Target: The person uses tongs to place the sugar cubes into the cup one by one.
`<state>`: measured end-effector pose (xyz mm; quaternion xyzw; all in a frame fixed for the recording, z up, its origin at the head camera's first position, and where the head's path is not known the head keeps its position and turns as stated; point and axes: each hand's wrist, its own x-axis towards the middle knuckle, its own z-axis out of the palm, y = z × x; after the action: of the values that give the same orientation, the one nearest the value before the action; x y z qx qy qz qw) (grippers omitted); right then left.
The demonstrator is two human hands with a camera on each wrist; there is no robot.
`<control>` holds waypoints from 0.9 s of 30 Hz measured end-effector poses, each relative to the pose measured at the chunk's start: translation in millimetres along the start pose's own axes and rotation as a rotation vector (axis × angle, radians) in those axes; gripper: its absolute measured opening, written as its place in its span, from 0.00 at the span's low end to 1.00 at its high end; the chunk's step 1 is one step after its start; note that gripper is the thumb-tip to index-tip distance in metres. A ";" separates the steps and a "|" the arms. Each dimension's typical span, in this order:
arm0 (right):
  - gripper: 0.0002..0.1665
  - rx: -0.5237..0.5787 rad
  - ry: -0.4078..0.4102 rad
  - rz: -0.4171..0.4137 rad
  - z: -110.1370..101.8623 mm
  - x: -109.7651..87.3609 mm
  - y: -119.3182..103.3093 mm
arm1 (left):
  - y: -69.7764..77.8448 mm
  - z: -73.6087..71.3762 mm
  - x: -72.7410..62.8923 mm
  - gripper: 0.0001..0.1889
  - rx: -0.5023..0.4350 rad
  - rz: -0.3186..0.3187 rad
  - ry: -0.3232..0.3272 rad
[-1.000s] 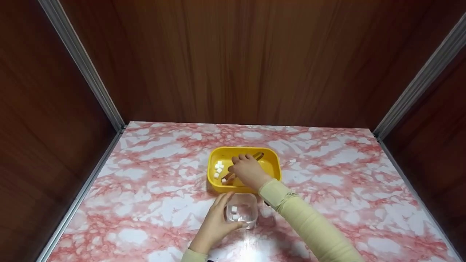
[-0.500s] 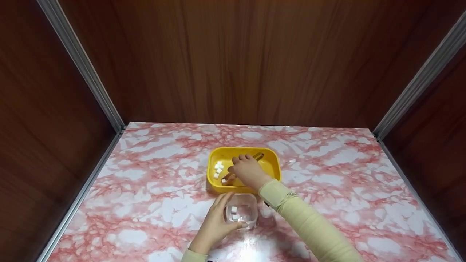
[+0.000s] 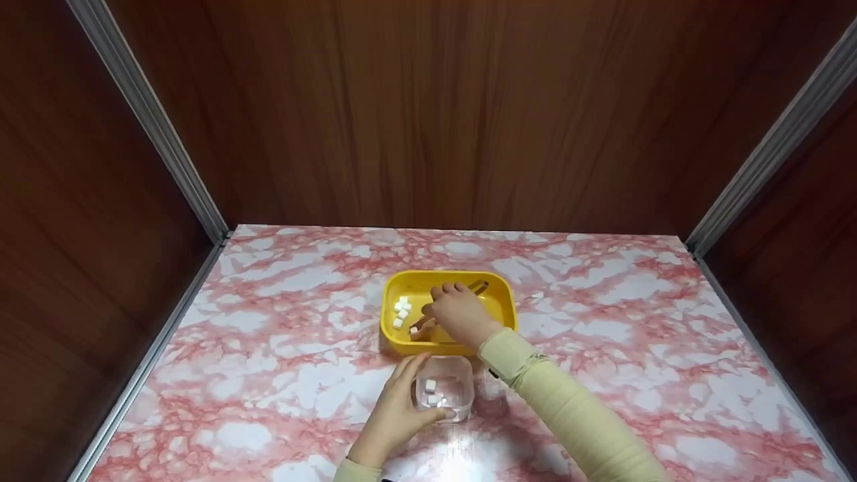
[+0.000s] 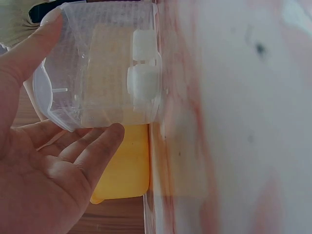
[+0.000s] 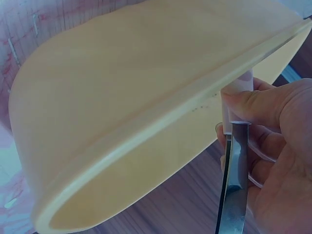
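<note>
My left hand [image 3: 395, 412] holds a clear plastic container [image 3: 462, 385], thumb on the near side and fingers on the far side. A few white cubes [image 4: 145, 80] lie at its bottom. My right hand [image 3: 462, 314] is over the yellow bin [image 3: 499, 348] and pinches a pair of tongs [image 5: 236, 180] with metal arms and pale grip ends. The tongs slant down to the bin's front left, where a white cube [image 3: 414, 331] sits at their tips. Whether the tips squeeze that cube I cannot tell. Several more white cubes [image 3: 403, 308] lie at the bin's left end.
The container stands just in front of the bin on a red-and-white marbled tabletop [image 3: 281, 375]. Dark wood-grain panels [image 3: 428, 120] with metal corner rails [image 3: 154, 120] close in the back and sides.
My right hand and the tongs have shifted very slightly to the right, and the cube at the tips with them. My left hand and the container have stayed in place.
</note>
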<state>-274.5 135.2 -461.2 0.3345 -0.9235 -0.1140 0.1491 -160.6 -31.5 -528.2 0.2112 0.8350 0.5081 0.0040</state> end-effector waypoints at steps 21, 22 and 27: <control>0.21 0.090 -0.018 0.023 -20.8 -12.0 16.5 | -1.9 -0.3 -0.4 0.52 -0.019 -0.001 -0.010; 0.21 0.092 -0.014 0.022 -22.4 -12.8 17.4 | -1.7 -0.2 -0.3 0.52 -0.019 -0.005 -0.011; 0.21 0.084 -0.003 0.023 -29.6 -17.9 20.9 | -0.3 0.4 -0.3 0.53 -0.018 -0.018 -0.018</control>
<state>-263.3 159.3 -430.7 0.3294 -0.9316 -0.0737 0.1347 -160.4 -31.4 -528.7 0.2080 0.8322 0.5136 0.0181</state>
